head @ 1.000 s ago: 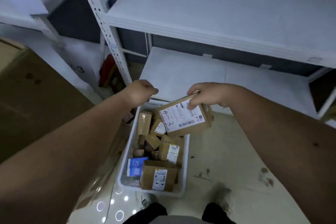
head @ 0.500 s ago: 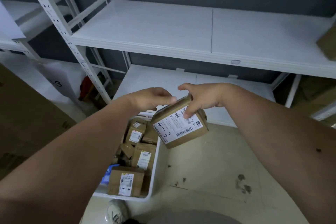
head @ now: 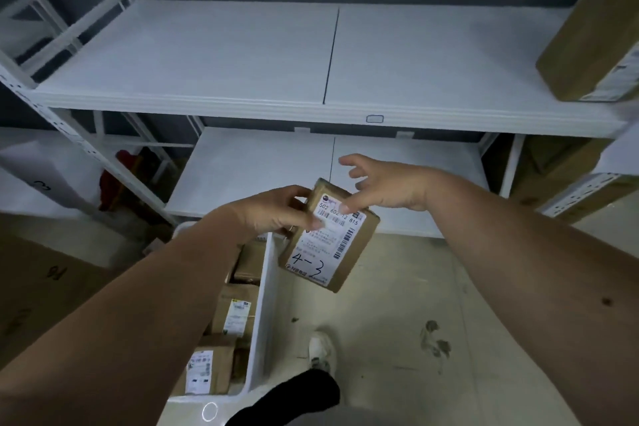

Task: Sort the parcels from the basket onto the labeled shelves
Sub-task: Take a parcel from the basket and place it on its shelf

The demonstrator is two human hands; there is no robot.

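We held the parcel in our left hand, the fingers curled onto its labelled face near the top edge with the rest of the box hanging below them over the floor. Our right hand was just beside it, fingers spread wide and holding nothing, one fingertip seemingly brushing the label's top; we could not tell if it truly touched.

The label carried a handwritten "4-3", so we judged the step in hand to be reading that mark and carrying the box to the matching shelf. Doing it well meant keeping the left fingers off the handwriting, settling a firmer grip lower on the box since only its upper end was pinched, and checking the shelf tag before setting it down flat with the label facing out.

Below and left of the fingers stood the white basket, holding several more brown parcels with white labels, so much sorting remained. Beyond the fingers lay the lower shelf; above and farther, the upper shelf held one large cardboard box at its far right end, well apart from our hands.
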